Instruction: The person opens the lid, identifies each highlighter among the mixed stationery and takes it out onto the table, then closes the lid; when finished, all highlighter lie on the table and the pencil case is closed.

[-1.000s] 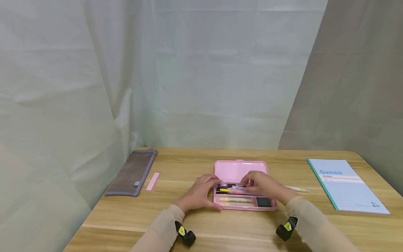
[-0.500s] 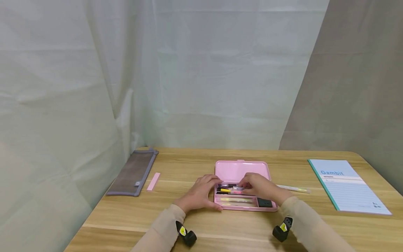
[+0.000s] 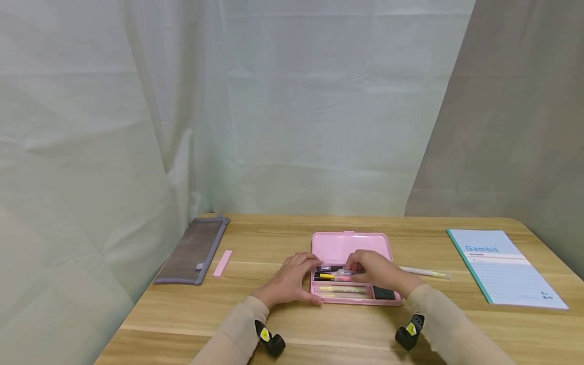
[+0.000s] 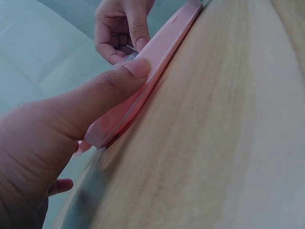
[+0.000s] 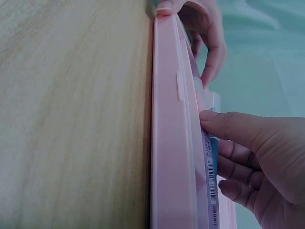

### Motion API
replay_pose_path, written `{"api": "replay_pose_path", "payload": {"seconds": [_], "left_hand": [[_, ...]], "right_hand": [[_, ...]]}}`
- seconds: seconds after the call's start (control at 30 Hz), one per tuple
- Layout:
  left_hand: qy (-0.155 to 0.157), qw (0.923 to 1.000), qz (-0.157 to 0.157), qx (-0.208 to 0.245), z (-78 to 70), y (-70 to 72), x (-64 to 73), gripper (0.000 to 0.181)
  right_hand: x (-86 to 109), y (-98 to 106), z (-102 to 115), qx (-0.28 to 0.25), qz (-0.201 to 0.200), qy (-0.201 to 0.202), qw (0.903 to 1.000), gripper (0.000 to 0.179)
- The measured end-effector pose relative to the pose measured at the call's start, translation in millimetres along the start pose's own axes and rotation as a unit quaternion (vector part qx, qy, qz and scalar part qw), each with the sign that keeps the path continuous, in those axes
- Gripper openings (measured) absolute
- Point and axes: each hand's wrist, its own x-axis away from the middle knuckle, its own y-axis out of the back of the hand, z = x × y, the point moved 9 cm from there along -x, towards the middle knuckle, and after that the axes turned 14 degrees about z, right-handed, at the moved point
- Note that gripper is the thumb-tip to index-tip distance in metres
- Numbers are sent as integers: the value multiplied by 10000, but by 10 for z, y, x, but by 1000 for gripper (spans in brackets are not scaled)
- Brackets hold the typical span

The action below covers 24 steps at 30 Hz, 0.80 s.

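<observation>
A pink pencil case [image 3: 350, 245] lies with its lid folded back on the wooden table. My left hand [image 3: 292, 280] grips its left end, the thumb on the near wall and fingers toward the back corner. Inside the rear compartment, my right hand [image 3: 377, 271] pinches a small clear plastic item [image 5: 212, 101], partly hidden by the fingers. Beside it lie a yellow-and-black pen [image 3: 325, 276] and other dark pens. The front compartment holds pale yellow pens [image 3: 342, 289] and a black block [image 3: 384, 293]. A purple barcode label [image 5: 211, 179] shows below my right thumb.
A pale highlighter [image 3: 426, 272] lies right of the case, partly behind my right arm. Farther right is a Gambit notebook [image 3: 506, 268]. At left lie a pink strip [image 3: 222, 263] and a grey mesh pouch [image 3: 190, 251]. Curtains stand behind the table.
My right hand has shifted slightly left and lower into the rear compartment, then stayed nearly still. More of the pale highlighter shows behind it. The left hand keeps its place on the case.
</observation>
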Motion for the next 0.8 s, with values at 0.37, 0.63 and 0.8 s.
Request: {"api": "replay_pose_path", "payload": {"seconds": [0.37, 0.63, 0.8], "left_hand": [[-36, 10000, -54, 5, 1, 8, 2, 91], [-88, 9999, -67, 32, 8, 6, -1, 91], [-65, 10000, -52, 38, 13, 7, -1, 91]], "right_hand": [[48, 26, 18, -40, -136, 206, 9997, 12], [95, 102, 62, 155, -382, 474, 9980, 10], [150, 188, 100, 98, -553, 492, 9972, 11]]}}
